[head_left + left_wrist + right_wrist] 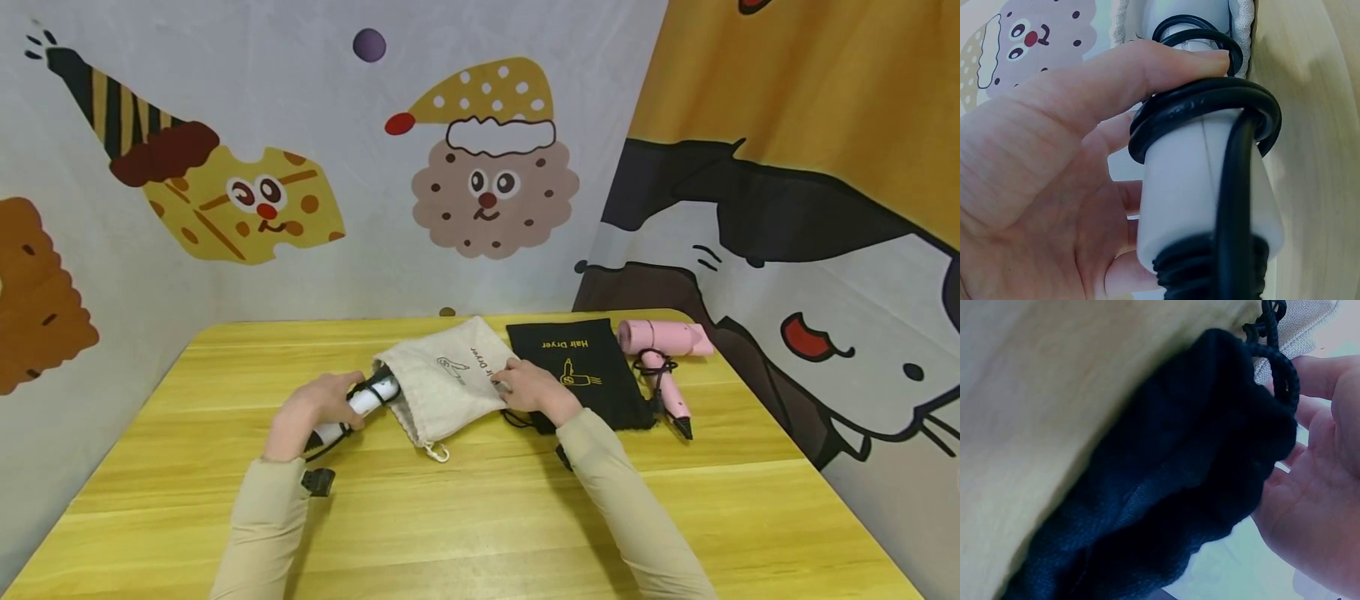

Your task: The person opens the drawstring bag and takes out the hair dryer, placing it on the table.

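My left hand (pixel 324 402) grips the handle of a white hair dryer (pixel 1179 181). Black cord (pixel 1210 103) is wound round that handle, and the thumb presses at the coils. The dryer's far part is hidden inside the mouth of a beige drawstring bag (pixel 450 383), which lies flat with hair dryer print on it. At the bag's other end, my right hand (pixel 532 390) holds the fabric edge with curled fingers. Beside that hand lies a black drawstring bag (pixel 592 375), its gathered mouth (pixel 1166 481) large in the right wrist view.
A pink hair dryer (pixel 660 342) with a black cord lies at the back right, against the black bag. A black plug (pixel 318 482) rests by the left wrist. The yellow wood-grain table (pixel 420 533) ends at a wall with cartoon prints.
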Available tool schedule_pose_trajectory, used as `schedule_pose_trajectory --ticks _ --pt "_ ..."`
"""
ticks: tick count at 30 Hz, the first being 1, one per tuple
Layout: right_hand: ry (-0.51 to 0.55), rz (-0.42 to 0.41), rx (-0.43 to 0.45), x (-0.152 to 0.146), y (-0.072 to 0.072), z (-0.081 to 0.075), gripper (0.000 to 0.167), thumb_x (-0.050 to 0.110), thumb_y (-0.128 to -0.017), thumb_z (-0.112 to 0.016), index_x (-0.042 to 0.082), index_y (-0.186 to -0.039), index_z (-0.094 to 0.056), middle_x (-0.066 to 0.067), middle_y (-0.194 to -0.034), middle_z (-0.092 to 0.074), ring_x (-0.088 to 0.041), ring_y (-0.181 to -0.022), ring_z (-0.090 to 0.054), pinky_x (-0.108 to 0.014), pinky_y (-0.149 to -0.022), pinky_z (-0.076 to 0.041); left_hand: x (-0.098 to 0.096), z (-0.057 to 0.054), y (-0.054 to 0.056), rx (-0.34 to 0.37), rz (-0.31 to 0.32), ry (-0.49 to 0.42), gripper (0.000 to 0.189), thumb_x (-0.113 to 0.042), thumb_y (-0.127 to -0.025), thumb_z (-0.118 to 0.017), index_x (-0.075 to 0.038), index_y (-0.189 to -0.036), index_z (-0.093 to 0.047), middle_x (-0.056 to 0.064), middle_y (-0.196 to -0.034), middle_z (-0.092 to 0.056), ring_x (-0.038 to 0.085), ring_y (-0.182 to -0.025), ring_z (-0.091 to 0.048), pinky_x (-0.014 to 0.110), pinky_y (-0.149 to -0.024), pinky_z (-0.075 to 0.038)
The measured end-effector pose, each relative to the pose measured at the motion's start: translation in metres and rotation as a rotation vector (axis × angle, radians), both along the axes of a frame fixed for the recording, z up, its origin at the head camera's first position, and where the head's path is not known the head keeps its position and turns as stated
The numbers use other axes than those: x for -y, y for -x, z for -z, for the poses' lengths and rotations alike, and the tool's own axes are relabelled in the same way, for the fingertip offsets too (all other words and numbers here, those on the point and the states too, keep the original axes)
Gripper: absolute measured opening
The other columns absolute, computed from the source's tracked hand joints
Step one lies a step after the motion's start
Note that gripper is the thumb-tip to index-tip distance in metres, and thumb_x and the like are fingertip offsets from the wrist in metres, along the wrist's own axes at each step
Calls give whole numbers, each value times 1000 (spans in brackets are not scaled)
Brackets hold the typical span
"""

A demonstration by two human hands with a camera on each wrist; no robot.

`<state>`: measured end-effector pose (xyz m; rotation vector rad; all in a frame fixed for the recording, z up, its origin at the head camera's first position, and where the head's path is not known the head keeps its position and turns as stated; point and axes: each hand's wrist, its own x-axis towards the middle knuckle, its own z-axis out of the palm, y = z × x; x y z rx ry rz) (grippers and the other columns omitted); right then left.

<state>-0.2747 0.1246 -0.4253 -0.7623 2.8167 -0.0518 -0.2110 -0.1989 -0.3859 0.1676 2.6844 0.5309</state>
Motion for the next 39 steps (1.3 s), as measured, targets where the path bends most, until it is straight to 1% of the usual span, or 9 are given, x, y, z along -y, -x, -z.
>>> schedule_pose_trajectory --ticks 7,11,13,15,18,20,23,28,39 --pt "-11 20 -19 3 -2 -1 36 25 -97 -53 19 -132 -58 -7 -112 -56 -16 -82 -49 -32 -69 -44 1 0 -2 -15 2 -21 78 -21 -74 -76 -5 -142 -39 24 -122 -58 24 -85 -54 38 -70 -47" --pt "14 59 -42 5 -4 0 34 28 -98 -51 19 -130 -59 -8 -123 -58 -20 -98 -58 -36 -77 -50 1 0 -2 -36 13 -27 76 -22 -74 -76 -5 -140 -41 24 -122 -58 25 -87 -55 38 -71 -48" --pt "47 69 -73 5 -5 2 33 29 -98 -51 18 -128 -60 -8 -123 -60 -21 -103 -60 -37 -79 -52 0 1 -2 -48 18 -31 74 -22 -75 -76 -5 -138 -43 25 -122 -57 26 -88 -55 39 -71 -48" --pt "97 63 -139 6 -5 3 31 27 -97 -52 16 -124 -63 -8 -116 -65 -22 -97 -63 -36 -75 -52 -1 2 -2 -64 22 -30 73 -24 -75 -76 -5 -137 -44 26 -124 -57 27 -91 -56 41 -73 -50" --pt "165 38 -249 6 -6 4 27 23 -96 -54 12 -118 -67 -7 -100 -70 -20 -83 -65 -33 -67 -51 -5 4 0 -80 19 -40 72 -25 -73 -77 -4 -135 -46 24 -121 -59 26 -89 -57 41 -73 -50" --pt "189 25 -280 7 -6 4 25 22 -96 -53 11 -114 -68 -8 -90 -70 -20 -76 -64 -34 -64 -50 -8 6 1 -89 17 -48 75 -25 -73 -77 -3 -136 -44 24 -119 -60 25 -86 -57 40 -72 -51" --pt "176 32 -216 7 -7 4 27 25 -98 -50 13 -117 -66 -7 -97 -69 -21 -86 -64 -36 -73 -51 -11 8 2 -98 13 -56 76 -24 -72 -77 -1 -137 -43 22 -114 -61 23 -81 -57 37 -69 -50" --pt "131 37 -99 7 -7 6 34 29 -101 -44 17 -128 -60 -8 -119 -63 -25 -109 -59 -42 -94 -48 -12 11 2 -108 13 -52 79 -23 -71 -77 0 -138 -42 23 -112 -62 23 -80 -57 37 -69 -49" --pt "104 31 -89 10 -7 6 34 32 -99 -47 19 -127 -61 -7 -112 -63 -23 -99 -59 -40 -84 -49 -7 10 3 -106 29 -41 79 -22 -73 -76 0 -140 -40 26 -117 -60 24 -84 -56 39 -71 -50"
